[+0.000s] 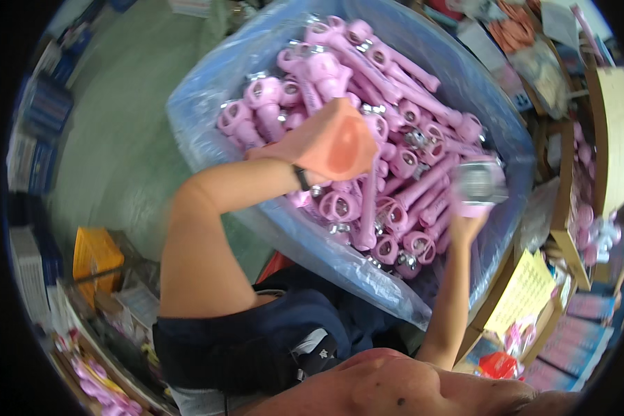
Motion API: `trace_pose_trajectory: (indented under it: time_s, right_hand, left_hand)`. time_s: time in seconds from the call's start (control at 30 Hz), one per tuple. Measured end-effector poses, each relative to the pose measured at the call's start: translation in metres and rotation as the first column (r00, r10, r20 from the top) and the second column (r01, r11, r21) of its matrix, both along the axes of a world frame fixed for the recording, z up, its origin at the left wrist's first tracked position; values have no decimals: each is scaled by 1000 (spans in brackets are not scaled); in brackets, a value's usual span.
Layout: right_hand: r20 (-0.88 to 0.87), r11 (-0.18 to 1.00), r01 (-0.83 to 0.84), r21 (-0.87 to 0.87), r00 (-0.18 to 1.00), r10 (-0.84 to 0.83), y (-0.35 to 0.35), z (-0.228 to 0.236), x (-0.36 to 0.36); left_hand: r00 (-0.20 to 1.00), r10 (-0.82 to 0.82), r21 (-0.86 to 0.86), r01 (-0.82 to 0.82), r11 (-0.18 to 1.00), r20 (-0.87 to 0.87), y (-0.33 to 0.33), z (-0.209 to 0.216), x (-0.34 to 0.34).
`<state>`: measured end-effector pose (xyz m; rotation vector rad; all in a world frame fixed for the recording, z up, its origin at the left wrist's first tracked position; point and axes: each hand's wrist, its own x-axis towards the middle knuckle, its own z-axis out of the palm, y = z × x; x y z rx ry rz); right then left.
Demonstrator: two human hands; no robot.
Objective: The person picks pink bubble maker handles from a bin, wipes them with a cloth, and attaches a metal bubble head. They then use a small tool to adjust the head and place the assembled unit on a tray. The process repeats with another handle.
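An orange cloth [326,142] with a darker round patch covers my left hand and hangs over the pile. My left forearm [249,184], with a black wristband [301,177], reaches in from the left; the fingers under the cloth are hidden. At the right side of the pile, my right hand [466,225] is closed around a pink plastic toy wand [473,208] with a shiny silver top, smeared by motion. Many similar pink wands [423,187], with round open heads and silver caps, lie jumbled below both hands.
A large box lined with blue plastic [208,97] holds the wands. Along the right stand cardboard boxes and a yellow paper sheet [523,291]. A yellow bin [97,260] and stacked blue-white boxes [45,107] are on the left, beside green floor [132,104].
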<state>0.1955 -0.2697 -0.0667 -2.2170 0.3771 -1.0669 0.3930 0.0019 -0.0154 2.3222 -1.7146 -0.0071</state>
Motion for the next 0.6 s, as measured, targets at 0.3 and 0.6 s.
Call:
trace_pose_trajectory:
  time_s: [0.3, 0.6]
  right_hand:
    - [304, 404, -262, 876, 952, -43, 85, 118, -78]
    - [-405, 957, 268, 112, 892, -202, 200, 76, -182]
  left_hand:
    - [993, 29, -282, 5, 959, 114, -13, 51, -56]
    - [-782, -485, -408, -325, 853, -391, -67, 9, -220]
